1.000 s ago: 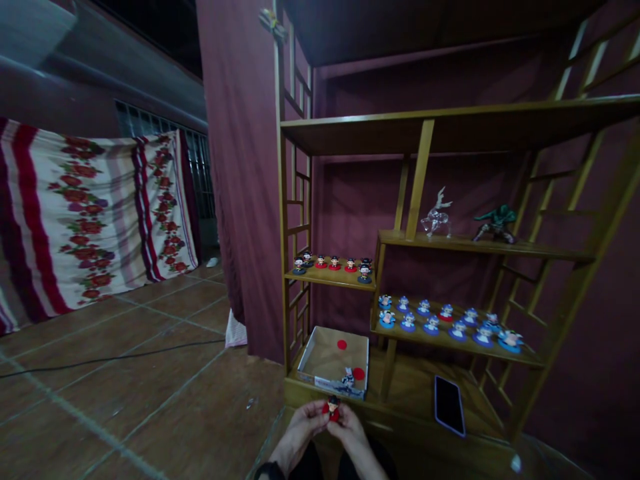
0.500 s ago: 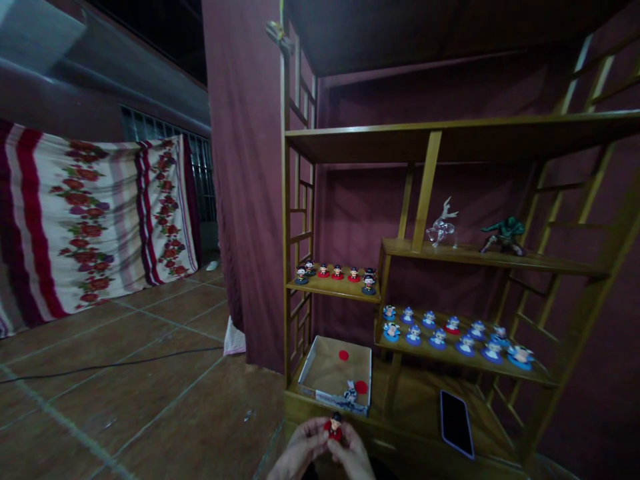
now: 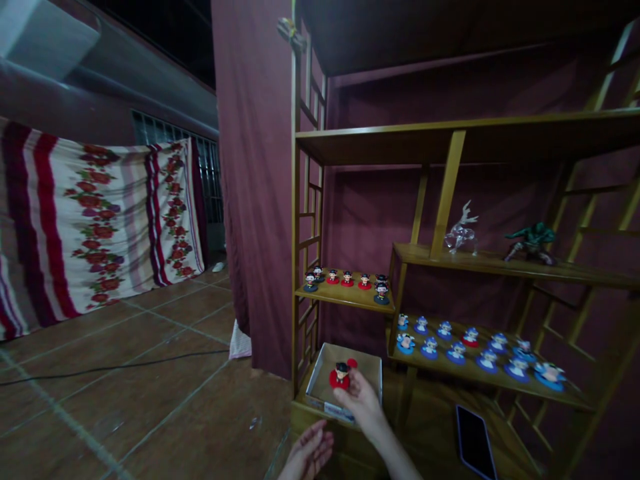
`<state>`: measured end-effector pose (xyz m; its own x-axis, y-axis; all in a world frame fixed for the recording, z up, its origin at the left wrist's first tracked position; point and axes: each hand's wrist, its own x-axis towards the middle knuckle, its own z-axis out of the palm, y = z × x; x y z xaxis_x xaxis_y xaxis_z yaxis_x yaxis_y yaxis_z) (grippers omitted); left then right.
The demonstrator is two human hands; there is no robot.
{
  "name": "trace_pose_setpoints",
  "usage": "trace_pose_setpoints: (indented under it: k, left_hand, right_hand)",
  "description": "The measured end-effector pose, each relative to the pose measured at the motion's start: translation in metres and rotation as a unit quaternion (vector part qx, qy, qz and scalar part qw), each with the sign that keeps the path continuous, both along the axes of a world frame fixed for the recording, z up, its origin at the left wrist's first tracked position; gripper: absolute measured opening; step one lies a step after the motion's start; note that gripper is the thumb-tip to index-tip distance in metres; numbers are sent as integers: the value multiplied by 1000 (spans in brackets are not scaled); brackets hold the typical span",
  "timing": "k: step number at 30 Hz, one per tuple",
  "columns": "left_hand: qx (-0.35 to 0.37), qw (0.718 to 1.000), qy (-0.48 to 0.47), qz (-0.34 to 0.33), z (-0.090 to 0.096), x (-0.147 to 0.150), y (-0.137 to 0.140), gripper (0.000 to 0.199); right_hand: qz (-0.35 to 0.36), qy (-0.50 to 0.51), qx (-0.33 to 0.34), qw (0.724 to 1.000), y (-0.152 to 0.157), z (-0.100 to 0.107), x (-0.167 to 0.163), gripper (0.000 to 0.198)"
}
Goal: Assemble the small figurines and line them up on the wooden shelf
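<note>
My right hand (image 3: 361, 399) grips a small figurine (image 3: 341, 374) with a black hat and a red base, holding it up over the cardboard box (image 3: 316, 393). Lower and to the left, my left hand (image 3: 311, 449) is empty, its fingers apart. Inside the box a red disc (image 3: 352, 363) shows behind the figurine; my right hand and forearm hide the box's near right part. Above the box, the small left shelf (image 3: 345, 294) carries several similar figurines, red-based ones (image 3: 347, 279) in the middle and dark-based ones (image 3: 381, 293) at the ends.
Blue and purple figurines (image 3: 457, 353) stand in two rows on the lower right shelf. Above them are a clear deer ornament (image 3: 461, 235) and a green figure (image 3: 533, 241). A phone (image 3: 475, 440) lies on the bottom board. A black cable (image 3: 125, 365) crosses the tiled floor.
The figurine, held in both hands before, has moved up over the box in my right hand. My left hand has let go and opened. The view has shifted slightly left.
</note>
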<state>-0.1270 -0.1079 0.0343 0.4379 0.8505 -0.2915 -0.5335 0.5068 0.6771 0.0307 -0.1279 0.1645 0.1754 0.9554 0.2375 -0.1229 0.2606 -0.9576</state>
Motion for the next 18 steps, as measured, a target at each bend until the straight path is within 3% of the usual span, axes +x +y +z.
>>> trace_pose_setpoints:
  k: [5,8,13,18]
  left_hand:
    - [-19,1000,-14,7,-6,-6,7,44]
    - [-24,999,-21,1,-6,-9,9,42]
    - [-30,999,-27,-11,-3,-11,11,38]
    - [-28,999,-30,-19,-4,-11,12,36]
  right_hand:
    - [-78,-166,135,974,41,107,14,41]
    - [-123,-204,158,958,74,145,22,41]
    - [-176,-302,138,927,118,159,30,36]
    - [-188,-400,104,891,138,165,29,31]
